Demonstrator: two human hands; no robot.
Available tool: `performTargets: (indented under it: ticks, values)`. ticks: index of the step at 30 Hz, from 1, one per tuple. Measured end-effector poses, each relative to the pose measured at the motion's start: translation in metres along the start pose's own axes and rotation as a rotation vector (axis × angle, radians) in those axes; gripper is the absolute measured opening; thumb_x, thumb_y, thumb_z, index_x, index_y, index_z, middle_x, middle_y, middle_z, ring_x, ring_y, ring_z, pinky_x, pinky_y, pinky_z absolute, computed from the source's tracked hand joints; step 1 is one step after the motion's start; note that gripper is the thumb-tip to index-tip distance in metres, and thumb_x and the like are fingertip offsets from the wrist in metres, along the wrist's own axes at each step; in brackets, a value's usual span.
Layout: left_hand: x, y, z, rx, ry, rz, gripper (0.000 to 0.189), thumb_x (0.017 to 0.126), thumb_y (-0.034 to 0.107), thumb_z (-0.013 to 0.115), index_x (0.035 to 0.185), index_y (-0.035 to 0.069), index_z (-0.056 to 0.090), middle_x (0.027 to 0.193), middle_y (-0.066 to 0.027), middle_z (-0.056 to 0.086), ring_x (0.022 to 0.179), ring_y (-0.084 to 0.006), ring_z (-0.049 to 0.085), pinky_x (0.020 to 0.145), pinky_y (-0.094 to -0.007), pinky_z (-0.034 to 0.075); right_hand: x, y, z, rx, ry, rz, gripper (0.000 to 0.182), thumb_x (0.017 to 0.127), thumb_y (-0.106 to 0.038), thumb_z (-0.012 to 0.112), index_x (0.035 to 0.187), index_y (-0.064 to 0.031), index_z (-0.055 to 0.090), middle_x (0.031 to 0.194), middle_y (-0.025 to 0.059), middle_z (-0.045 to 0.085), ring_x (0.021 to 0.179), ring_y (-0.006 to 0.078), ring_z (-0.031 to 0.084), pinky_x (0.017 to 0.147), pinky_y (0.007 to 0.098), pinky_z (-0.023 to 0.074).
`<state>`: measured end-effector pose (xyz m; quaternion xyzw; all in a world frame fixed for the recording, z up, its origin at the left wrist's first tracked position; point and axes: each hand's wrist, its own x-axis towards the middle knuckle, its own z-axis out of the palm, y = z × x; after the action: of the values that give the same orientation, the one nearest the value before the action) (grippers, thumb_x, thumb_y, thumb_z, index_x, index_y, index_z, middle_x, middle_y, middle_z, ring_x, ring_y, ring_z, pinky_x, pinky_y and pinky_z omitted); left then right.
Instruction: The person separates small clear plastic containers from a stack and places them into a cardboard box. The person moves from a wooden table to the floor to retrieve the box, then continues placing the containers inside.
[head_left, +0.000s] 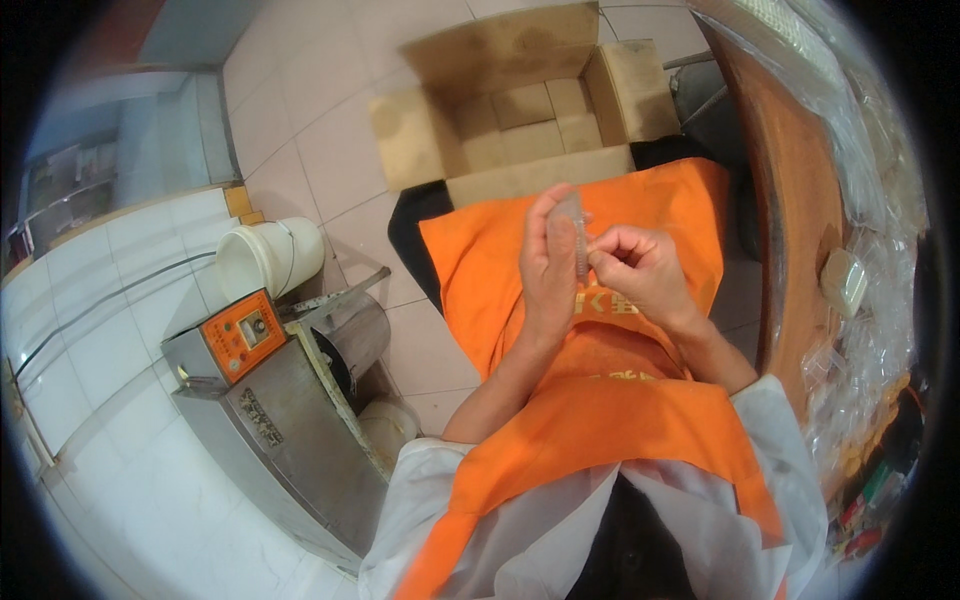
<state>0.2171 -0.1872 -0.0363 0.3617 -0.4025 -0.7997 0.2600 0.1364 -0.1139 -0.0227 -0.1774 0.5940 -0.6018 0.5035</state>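
Observation:
My left hand (551, 262) holds a small clear plastic container (577, 229) with ridged sides, tilted on edge above my lap. The thumb and forefinger of my right hand (637, 266) pinch together at the container's right side; whether they grip its rim or something small there I cannot tell. An orange apron (480, 277) with yellow writing covers my lap under both hands. Just beyond my knees an opened cardboard box (525, 112) stands on the floor, its flaps folded outward.
A wooden table (802, 187) on the right bears clear plastic packaging (870, 322) and a small plastic container (844, 281). To the left stand a steel machine (307, 450) with an orange control panel (240, 337) and a white bucket (274, 255) lying tilted near the tiled wall.

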Motion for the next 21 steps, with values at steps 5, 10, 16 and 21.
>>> performTargets:
  ticks: [5, 10, 16, 21]
  values:
    - [0.002, -0.001, 0.003, 0.042, 0.025, 0.014, 0.033, 0.087, 0.031, 0.039, 0.108, 0.006, 0.041, 0.075, -0.0009, 0.045, 0.049, -0.0022, 0.036, 0.043, -0.0154, 0.03, 0.006, 0.009, -0.001, -0.068, -0.007, -0.007, 0.005, 0.072, -0.001, 0.049, 0.068, -0.002, 0.049, 0.065, -0.0053, 0.046, 0.06, 0.0011, 0.04, 0.052, 0.0161, 0.0348]
    - [0.009, 0.002, 0.0, 0.017, 0.16, -0.004, 0.034, 0.088, 0.033, 0.037, 0.106, 0.005, 0.041, 0.083, -0.0042, 0.049, 0.062, -0.007, 0.047, 0.05, -0.0188, 0.039, 0.015, 0.008, -0.011, 0.036, 0.07, -0.07, 0.008, 0.072, -0.001, 0.048, 0.066, -0.0045, 0.046, 0.065, -0.0057, 0.045, 0.059, 0.0011, 0.039, 0.052, 0.0157, 0.0338]
    - [0.022, 0.014, -0.017, -0.044, 0.2, 0.086, 0.039, 0.087, 0.037, 0.035, 0.108, 0.004, 0.039, 0.093, -0.0074, 0.048, 0.082, -0.0135, 0.049, 0.066, -0.0234, 0.043, 0.068, 0.002, -0.044, -0.05, 0.195, -0.066, 0.01, 0.08, -0.011, 0.047, 0.083, -0.0021, 0.05, 0.071, 0.0004, 0.052, 0.06, 0.0043, 0.045, 0.05, 0.0176, 0.0371]
    - [0.021, 0.008, -0.011, -0.054, 0.196, 0.051, 0.038, 0.087, 0.035, 0.037, 0.108, 0.004, 0.039, 0.092, -0.0078, 0.048, 0.079, -0.0108, 0.049, 0.068, -0.0234, 0.042, 0.091, 0.038, -0.051, -0.064, 0.378, -0.062, 0.035, 0.085, -0.023, 0.044, 0.113, -0.0011, 0.041, 0.094, 0.0067, 0.054, 0.068, 0.0097, 0.052, 0.054, 0.0185, 0.0411]
